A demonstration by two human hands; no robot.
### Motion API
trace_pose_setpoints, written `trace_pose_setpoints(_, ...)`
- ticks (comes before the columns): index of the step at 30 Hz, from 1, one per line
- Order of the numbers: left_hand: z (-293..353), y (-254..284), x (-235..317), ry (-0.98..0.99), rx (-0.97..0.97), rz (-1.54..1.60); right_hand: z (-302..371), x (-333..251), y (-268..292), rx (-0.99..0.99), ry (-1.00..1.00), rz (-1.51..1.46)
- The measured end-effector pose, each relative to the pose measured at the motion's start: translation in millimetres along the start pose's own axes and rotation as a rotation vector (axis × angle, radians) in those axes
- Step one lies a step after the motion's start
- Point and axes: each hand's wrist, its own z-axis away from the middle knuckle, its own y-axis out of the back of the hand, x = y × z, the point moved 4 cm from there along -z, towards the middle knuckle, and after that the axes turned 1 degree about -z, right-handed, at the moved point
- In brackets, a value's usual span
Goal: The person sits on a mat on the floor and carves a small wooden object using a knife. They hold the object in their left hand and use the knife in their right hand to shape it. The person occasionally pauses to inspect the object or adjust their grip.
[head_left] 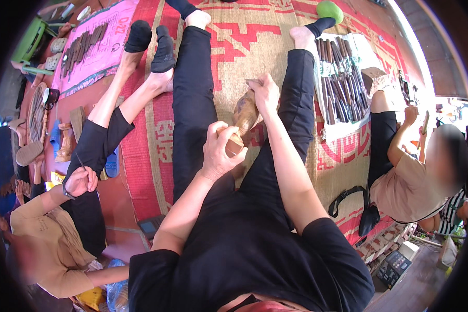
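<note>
My left hand [221,151] is closed around the squared lower end of a carved wooden figure [246,113], held between my legs above the woven mat. The figure is light brown with darker patches and slants away from me. At its far end my right hand [265,96] is closed, pinching a small thin flat piece [254,81]. Whether that piece is sandpaper or a blade I cannot tell. The right fingers are close against the figure, and their undersides are hidden.
A red and straw-coloured mat [244,31] lies under my legs. Several carving chisels [343,86] lie in rows at right; more tools [83,47] rest on a pink cloth [67,86]. Co-workers sit on both sides. A black bag [369,218] and a green round object [329,10] are nearby.
</note>
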Motion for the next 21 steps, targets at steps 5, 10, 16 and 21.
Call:
trace_pose_setpoints(5, -1.2, 3.8, -6.3, 0.033, 0.055, 0.041, 26.9, -9.5, -4.4, -0.096, 0.08, -0.121)
trace_pose_setpoints(10, -11.7, 4.8, -6.5, 0.033, 0.076, 0.034, 10.1, -10.5, -11.9, -0.049, 0.089, 0.119)
trace_pose_setpoints(16, -2.0, 8.8, -9.3, 0.055, 0.075, 0.072, -4.3, -10.9, -8.2, 0.001, 0.028, -0.021)
trace_pose_setpoints(21, -5.6, 5.8, -9.1, 0.062, 0.052, 0.053, 19.6, -10.7, -16.2, -0.073, 0.121, 0.061)
